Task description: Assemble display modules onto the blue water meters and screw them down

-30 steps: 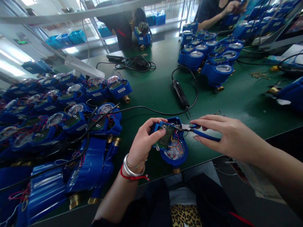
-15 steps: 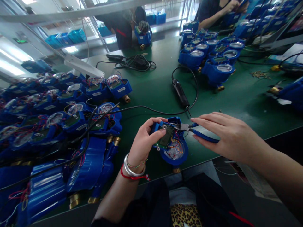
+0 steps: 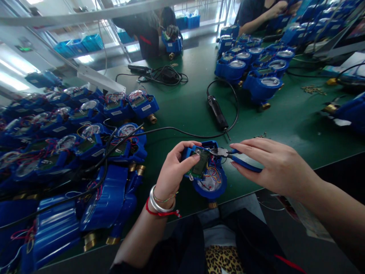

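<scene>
A blue water meter lies at the table's near edge with its housing uncovered, showing a green circuit board, thin coloured wires and a round clear dial. My left hand is closed on the housing's left side, its thumb pressed on the board. My right hand grips blue-handled pliers. Their metal jaws reach into the housing at the board's right edge; what lies between the tips is too small to tell. Just beyond the meter rests a black electric screwdriver, its bit pointing toward my right hand.
Rows of blue meters with loose wires crowd the left side. More meters stand at the back right, near small brass screws. A black cable crosses the table. Two people work across from me, one with an arm showing.
Both hands keep their hold on the meter and the pliers. The pliers and right hand have shifted very slightly; some small screws now show behind the right hand.
</scene>
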`<state>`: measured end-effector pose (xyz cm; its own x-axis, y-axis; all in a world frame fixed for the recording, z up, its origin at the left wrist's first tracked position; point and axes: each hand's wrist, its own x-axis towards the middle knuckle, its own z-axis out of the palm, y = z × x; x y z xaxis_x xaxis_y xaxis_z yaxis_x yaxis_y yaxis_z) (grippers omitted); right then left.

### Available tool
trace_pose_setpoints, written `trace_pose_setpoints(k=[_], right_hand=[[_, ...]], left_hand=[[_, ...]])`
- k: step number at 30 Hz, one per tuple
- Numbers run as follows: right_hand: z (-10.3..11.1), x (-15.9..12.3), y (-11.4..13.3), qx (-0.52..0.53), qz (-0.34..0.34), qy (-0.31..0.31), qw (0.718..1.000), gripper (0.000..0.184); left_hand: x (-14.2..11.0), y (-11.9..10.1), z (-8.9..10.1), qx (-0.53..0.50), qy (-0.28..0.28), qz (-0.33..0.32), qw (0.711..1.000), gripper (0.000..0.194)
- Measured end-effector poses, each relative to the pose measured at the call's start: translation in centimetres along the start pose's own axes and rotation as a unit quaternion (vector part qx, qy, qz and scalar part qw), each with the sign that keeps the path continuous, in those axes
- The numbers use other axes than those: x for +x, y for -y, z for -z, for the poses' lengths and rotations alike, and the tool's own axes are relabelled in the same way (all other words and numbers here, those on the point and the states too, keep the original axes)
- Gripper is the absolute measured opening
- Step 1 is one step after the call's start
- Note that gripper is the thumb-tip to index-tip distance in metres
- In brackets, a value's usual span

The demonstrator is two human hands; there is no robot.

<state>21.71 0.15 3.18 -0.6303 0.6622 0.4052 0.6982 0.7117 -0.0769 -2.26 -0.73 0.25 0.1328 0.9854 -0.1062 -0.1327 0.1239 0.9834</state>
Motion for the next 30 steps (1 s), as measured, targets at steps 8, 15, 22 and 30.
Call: trace_pose_setpoints(k=[8, 15, 22, 30], right_hand=[[-0.3, 0.2, -0.1, 0.13, -0.079, 0.04, 0.988, 0.027], [0.2, 0.7, -0.8, 0.31, -0.232, 0.17, 0.906, 0.033], [0.4, 0.7, -1.1, 0.291, -0.215, 0.168, 0.917, 0.036], [0.5, 0.4, -1.0, 0.105, -0.057, 0.067, 0.991, 0.037]], left_hand=[[0.0, 0.0, 0.2, -0.013, 0.017, -0.003, 1.0, 0.019], [0.1, 0.1, 0.2, -0.025, 0.026, -0.008, 0.999, 0.018], [0.0, 0.1, 0.1, -0.017, 0.016, -0.01, 1.0, 0.019], [0.1, 0.1, 0.2, -0.016, 0.015, -0.009, 1.0, 0.019]])
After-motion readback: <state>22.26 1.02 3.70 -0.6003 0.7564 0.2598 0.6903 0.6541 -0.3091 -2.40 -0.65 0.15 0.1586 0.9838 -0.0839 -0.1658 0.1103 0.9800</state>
